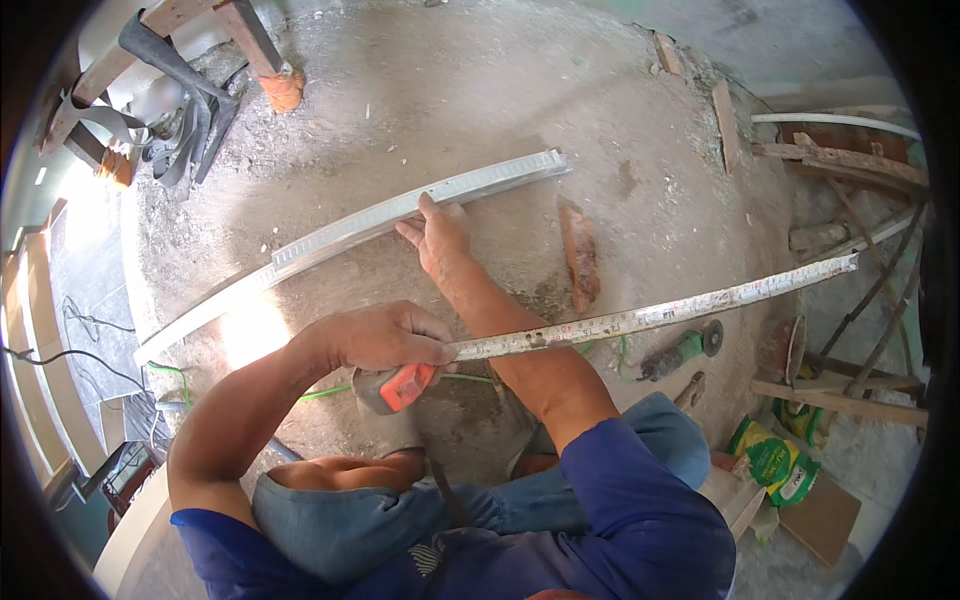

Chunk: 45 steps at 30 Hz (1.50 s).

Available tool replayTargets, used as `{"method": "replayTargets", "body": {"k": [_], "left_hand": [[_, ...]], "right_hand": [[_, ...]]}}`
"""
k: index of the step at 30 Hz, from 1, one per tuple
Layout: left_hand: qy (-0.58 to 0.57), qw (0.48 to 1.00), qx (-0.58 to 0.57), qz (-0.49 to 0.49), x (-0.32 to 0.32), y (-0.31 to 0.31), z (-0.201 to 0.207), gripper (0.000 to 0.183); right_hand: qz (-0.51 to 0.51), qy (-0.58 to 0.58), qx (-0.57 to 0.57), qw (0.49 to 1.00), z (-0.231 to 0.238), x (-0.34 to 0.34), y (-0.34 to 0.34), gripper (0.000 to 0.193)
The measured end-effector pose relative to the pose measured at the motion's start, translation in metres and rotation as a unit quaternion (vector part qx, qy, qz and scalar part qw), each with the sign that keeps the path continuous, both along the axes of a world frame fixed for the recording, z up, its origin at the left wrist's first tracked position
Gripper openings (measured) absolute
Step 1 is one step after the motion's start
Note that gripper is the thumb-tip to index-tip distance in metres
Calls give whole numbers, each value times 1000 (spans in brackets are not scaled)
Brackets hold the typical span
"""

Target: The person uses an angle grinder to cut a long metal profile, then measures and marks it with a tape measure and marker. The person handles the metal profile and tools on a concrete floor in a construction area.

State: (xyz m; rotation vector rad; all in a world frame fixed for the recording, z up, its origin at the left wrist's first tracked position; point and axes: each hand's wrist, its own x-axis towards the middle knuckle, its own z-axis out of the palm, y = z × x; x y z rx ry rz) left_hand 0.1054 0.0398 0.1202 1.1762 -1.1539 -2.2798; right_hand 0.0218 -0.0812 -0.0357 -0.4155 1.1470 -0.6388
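My left hand (392, 336) is closed round a tape measure (405, 388) with an orange-red case. From it the marked blade (660, 312) stretches far to the right, passing above my right forearm, its tip out past the floor area. My right hand (440, 238) reaches forward and grips the near edge of a light metal channel (350, 222), one finger laid on top. This channel slants across the floor and overlaps a second pale strip (205, 315) at its left end.
An angle grinder (685, 352) lies on the right with a green cord. A wood scrap (578, 255) rests beyond the blade. Wooden legs (250, 40) and grey strips (185, 120) stand at far left. Timber pieces (850, 165) and a green-yellow bag (772, 462) are at right.
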Motion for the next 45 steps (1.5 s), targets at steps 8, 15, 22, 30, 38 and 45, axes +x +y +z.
{"method": "replayTargets", "body": {"k": [8, 15, 22, 30, 38, 45], "left_hand": [[-10, 1000, -8, -25, -4, -2, -7, 25], [-9, 1000, 3, -12, -9, 2, -5, 26], [-6, 1000, 4, -17, -12, 4, -9, 26], [-39, 996, -71, -27, -9, 12, -8, 28], [-9, 999, -29, -10, -10, 17, -12, 28], [-51, 998, -40, -24, -11, 15, -7, 29]], "right_hand": [[15, 40, -11, 999, 0, -27, -28, 33], [54, 63, 1, 997, 7, -28, -32, 34], [57, 90, 10, 994, 6, -27, -39, 30], [59, 58, 7, 997, -17, -24, -41, 33], [85, 104, 19, 991, -1, -19, -43, 36], [86, 103, 28, 991, -7, -20, -48, 37]]}}
